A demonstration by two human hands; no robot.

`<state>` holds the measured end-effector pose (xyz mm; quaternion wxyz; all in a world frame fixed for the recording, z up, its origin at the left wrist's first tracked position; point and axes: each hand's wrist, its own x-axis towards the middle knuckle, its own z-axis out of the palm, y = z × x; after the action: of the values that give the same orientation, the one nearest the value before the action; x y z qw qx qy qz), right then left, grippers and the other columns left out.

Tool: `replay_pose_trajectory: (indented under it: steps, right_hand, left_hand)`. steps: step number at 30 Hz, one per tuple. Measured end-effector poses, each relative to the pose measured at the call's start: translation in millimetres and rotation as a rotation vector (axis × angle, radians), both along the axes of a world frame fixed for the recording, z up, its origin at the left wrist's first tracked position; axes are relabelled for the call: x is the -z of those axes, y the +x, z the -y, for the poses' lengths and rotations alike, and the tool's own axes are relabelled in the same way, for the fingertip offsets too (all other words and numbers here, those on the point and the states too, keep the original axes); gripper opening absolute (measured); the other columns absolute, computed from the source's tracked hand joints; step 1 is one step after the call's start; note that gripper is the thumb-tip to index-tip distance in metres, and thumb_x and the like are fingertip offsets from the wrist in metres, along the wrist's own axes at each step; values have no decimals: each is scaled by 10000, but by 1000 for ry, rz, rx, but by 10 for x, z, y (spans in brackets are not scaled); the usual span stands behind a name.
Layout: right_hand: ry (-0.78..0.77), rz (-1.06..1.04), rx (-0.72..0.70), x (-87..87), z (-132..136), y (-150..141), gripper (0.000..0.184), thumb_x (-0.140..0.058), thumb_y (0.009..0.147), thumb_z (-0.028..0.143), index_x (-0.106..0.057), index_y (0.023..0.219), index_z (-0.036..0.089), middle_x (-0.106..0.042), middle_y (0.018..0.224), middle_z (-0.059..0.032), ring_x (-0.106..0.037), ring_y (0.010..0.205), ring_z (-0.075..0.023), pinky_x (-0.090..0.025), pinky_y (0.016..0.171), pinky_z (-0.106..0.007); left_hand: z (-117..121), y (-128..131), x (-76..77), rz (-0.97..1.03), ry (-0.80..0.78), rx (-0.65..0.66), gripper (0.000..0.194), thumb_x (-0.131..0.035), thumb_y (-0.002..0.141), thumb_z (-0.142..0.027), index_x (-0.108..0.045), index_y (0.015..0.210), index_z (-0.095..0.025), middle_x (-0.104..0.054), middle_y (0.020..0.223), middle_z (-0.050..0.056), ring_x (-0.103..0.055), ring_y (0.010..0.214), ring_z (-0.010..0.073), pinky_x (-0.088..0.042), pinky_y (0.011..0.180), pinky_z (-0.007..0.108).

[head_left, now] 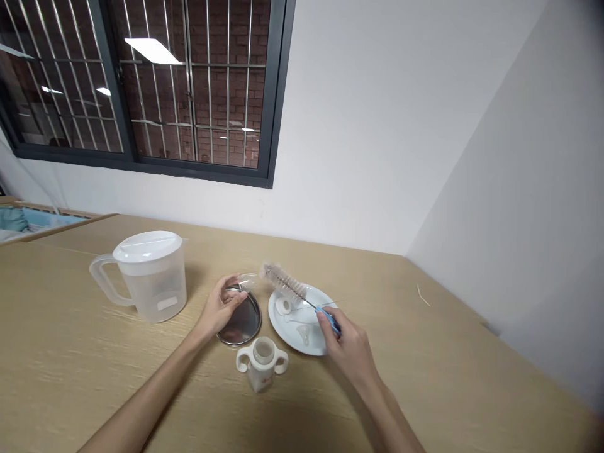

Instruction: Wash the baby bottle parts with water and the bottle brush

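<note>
My left hand (223, 305) is closed around a clear plastic cap (247, 280), which looks like a bottle cover, above a round metal dish (241, 322). In my right hand (348, 340) is a bottle brush (283, 280), gripped by its blue handle, its white bristles pointing up and left towards the cap but apart from it. Beneath the brush lies a white plate (295, 340) with a white ring (284, 306), a clear nipple (304, 333) and a thin straw-like piece on it. A two-handled baby bottle (262, 363) stands uncapped in front of the dish.
A lidded plastic jug (158, 277) stands at the left with its handle outward. A thin pale strip (423, 296) lies on the wooden table (453, 365) at the right. Behind the table rise a white wall (349, 126) and a barred window (198, 82).
</note>
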<state>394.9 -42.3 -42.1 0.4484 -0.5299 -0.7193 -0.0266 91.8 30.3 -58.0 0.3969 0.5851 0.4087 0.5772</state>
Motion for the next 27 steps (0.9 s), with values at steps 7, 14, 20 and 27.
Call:
replay_pose_trajectory:
  steps: [7,14,20,27]
  right_hand:
    - [84,-48,-41,-22,40,-14,240,-494,970,370,-649,989,188,-679,739,-4,-558,538,-108,-425,542,-211]
    - [62,20,-108,-23,80,-90,212,-500,968,337,-641,1003,183,-680,731,-6,-558,529,-106,-428,535,-209]
    - [55,48,-106,-17,78,-88,248,-487,972,365,-653,1001,184,-694,751,-22,-575,543,-117,-434,544,-218]
    - [78,1,-35,-31,67,-52,311,-476,967,413,-676,974,174,-691,722,-24,-562,513,-116,-424,510,-217]
  left_hand:
    - [23,32,-38,120,-47,88,660,-770,747,-407,-489,1308,-202,-483,1429,173,-718,889,197,-547,899,403]
    - [73,60,-88,176,-28,148,616,-773,769,-374,-487,1288,-206,-517,1396,161,-687,1013,219,-506,976,414]
    - [49,40,-57,184,-27,142,625,-772,773,-381,-484,1297,-200,-597,1295,150,-667,1046,229,-524,945,403]
    - [39,0,-82,141,-49,43,777,-850,669,-359,-461,1322,-195,-650,1257,152,-611,1161,262,-470,1008,443]
